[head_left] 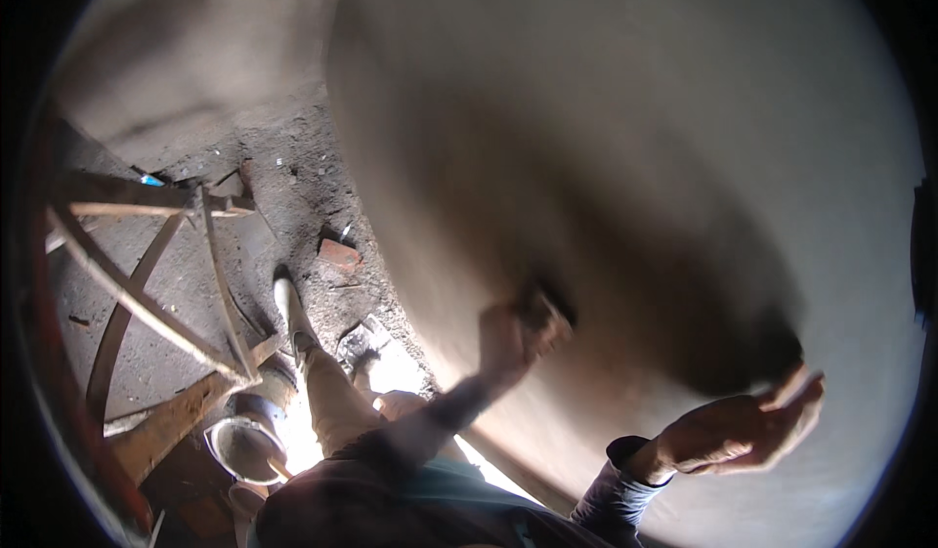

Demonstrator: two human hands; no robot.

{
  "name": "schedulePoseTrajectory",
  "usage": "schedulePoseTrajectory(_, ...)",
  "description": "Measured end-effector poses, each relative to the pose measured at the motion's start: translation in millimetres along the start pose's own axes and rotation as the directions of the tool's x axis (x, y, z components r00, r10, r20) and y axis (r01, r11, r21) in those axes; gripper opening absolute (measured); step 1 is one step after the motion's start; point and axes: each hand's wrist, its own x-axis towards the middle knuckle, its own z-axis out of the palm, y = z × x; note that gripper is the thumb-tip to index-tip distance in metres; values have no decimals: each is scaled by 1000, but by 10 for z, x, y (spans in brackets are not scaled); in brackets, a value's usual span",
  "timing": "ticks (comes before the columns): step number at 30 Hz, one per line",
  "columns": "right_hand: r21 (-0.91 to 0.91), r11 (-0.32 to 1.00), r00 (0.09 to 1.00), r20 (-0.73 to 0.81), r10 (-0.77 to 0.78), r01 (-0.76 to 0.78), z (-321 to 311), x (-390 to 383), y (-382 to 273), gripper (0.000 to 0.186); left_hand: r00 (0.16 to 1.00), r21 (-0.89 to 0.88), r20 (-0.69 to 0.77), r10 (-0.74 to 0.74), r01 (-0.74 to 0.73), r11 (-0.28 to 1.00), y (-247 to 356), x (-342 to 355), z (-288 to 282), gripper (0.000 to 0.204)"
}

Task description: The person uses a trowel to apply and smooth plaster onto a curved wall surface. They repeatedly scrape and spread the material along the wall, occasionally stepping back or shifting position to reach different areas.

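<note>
A smooth grey-beige plastered wall [625,89] fills the middle and right of the view. My left hand [504,339] is closed around a small dark, flat block-like tool [549,304] with a paler edge, held at the wall. Motion smears both hand and tool, so the tool's exact kind is unclear. Farther right, my right hand [733,436] has its fingers stretched out close to the wall, with nothing visible in it. Whether its fingertips touch the surface I cannot tell. Large dark shadows of my arms fall across the plaster.
A wooden trestle-like frame [137,299] of slanting boards stands at the left. Below it are a bucket [209,439] and a stick [279,468] leaning in it. A reddish brick piece [339,255] lies on the rough, littered floor [308,182] near the wall, beyond my boot [286,302].
</note>
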Motion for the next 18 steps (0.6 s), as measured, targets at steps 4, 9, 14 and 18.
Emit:
schedulePoseTrajectory(4,117,990,997,43,67,-72,-1268,-231,89,55,874,234,211,438,-480,845,-825,-1334,844,43)
schedulePoseTrajectory(9,269,724,737,494,462,-635,-1806,-712,-286,31,982,97,157,108,-124,988,-803,-1484,590,32)
schedulePoseTrajectory(14,-27,666,317,865,390,-745,-1665,-1670,-480,34,975,242,-181,-132,175,954,-618,-1435,-57,29)
schedulePoseTrajectory(18,5,337,107,953,284,-941,-1658,-2384,-723,51,981,290,-195,20,38,956,-866,-1796,-288,38)
